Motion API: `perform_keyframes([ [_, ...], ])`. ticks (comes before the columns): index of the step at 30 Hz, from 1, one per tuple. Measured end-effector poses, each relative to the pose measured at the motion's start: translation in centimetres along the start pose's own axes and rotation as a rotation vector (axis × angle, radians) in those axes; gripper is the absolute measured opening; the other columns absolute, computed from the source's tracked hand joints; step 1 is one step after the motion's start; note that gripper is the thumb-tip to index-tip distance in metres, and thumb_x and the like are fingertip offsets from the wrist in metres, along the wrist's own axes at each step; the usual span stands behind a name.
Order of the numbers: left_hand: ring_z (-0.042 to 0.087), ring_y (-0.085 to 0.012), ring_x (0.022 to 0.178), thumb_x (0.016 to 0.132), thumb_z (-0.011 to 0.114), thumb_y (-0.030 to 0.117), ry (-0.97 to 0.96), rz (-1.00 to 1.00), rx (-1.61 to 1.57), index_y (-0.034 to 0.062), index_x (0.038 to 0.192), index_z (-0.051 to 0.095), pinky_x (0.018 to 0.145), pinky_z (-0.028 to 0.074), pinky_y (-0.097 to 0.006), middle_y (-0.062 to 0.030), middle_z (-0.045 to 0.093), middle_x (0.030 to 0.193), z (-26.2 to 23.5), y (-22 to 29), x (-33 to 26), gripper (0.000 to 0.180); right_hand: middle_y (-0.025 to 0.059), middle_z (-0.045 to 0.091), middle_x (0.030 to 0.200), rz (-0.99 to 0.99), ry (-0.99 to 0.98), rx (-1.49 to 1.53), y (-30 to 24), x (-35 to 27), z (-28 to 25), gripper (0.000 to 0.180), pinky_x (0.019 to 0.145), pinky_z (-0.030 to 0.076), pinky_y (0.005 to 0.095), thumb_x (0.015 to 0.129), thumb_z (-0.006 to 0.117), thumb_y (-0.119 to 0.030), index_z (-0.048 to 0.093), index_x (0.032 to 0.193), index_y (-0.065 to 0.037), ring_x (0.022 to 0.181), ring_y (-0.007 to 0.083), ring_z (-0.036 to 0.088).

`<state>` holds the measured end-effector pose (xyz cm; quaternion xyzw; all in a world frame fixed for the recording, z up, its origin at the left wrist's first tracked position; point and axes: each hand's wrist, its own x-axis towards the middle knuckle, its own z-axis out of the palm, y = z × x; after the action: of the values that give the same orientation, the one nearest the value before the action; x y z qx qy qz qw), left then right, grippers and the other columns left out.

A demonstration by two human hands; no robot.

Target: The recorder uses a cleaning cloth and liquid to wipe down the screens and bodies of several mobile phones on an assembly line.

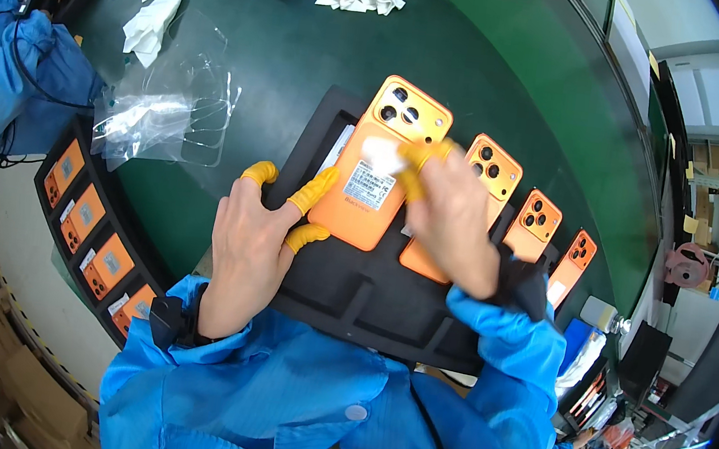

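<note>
An orange phone (350, 214) lies back up, with a white label on its back and three lenses at its top, on a black foam tray (342, 290). My left hand (252, 238), in yellow finger cots, holds the phone's lower left edge with thumb and forefinger. Over the phone's right side is my right hand (455, 214), blurred, its yellow-tipped fingers curled. A bright white patch shows by those fingertips; I cannot tell whether it is a cloth or glare. A second orange phone (494, 165) lies partly behind my right hand.
Further right are two more orange phones (535, 224). Another black tray (98, 233) of orange phones stands at left. Clear plastic bags (161, 124) and crumpled white cloths (152, 24) lie on the green table (283, 45). At upper left a co-worker's arm (44, 51) reaches in.
</note>
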<state>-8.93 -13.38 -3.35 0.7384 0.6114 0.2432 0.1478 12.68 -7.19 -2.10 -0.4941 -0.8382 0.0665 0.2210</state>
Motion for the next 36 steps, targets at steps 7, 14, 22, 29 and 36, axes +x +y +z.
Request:
perform_keyframes([
  [7,0.054,-0.0351,0.098,0.074,0.075,0.020,0.002,0.002,0.003,0.0102,0.135,0.050,0.081,0.046,-0.041,-0.0188,0.049,0.110,0.3,-0.1,0.2,0.067,0.0119,0.051,0.080,-0.238,-0.129,0.082,-3.5,-2.3,0.9,0.020,0.068,0.049,0.0391,0.071,0.062,-0.001,0.057,0.091,-0.002,0.079,0.0287,0.056],
  [14,0.054,-0.0326,0.097,0.074,0.075,0.025,0.052,0.011,0.007,0.0037,0.132,0.051,0.076,0.043,-0.038,-0.0190,0.051,0.111,0.9,-0.4,0.1,0.066,0.0144,0.057,0.083,-0.049,0.273,-0.005,0.9,6.2,1.3,0.028,0.065,0.049,0.0408,0.071,0.061,0.008,0.064,0.096,-0.002,0.077,0.0342,0.058],
  [22,0.053,-0.0329,0.096,0.068,0.081,0.025,0.049,-0.048,-0.093,0.0039,0.139,0.043,0.076,0.044,-0.038,-0.0165,0.049,0.110,0.9,-0.4,0.1,0.083,0.0097,0.053,0.075,-0.258,0.003,0.103,-3.0,2.4,2.1,0.014,0.065,0.050,0.0378,0.072,0.063,-0.002,0.062,0.086,-0.004,0.075,0.0265,0.059],
  [29,0.052,-0.0325,0.095,0.055,0.088,0.021,0.066,0.000,-0.286,0.0111,0.138,0.047,0.079,0.045,-0.039,-0.0172,0.048,0.108,0.6,-0.8,0.1,0.093,0.0066,0.053,0.073,-0.440,-0.271,0.236,-3.4,0.3,1.7,0.014,0.063,0.050,0.0359,0.070,0.065,-0.005,0.061,0.084,-0.004,0.076,0.0237,0.059],
  [36,0.047,-0.0283,0.090,0.055,0.087,0.031,0.052,0.083,-0.195,0.0134,0.127,0.060,0.078,0.045,-0.037,-0.0165,0.048,0.110,0.6,-1.0,-0.2,0.078,0.0072,0.051,0.073,-0.424,-0.285,0.203,-2.3,-2.4,0.2,0.015,0.064,0.050,0.0358,0.071,0.063,-0.003,0.061,0.086,-0.004,0.075,0.0237,0.058],
])
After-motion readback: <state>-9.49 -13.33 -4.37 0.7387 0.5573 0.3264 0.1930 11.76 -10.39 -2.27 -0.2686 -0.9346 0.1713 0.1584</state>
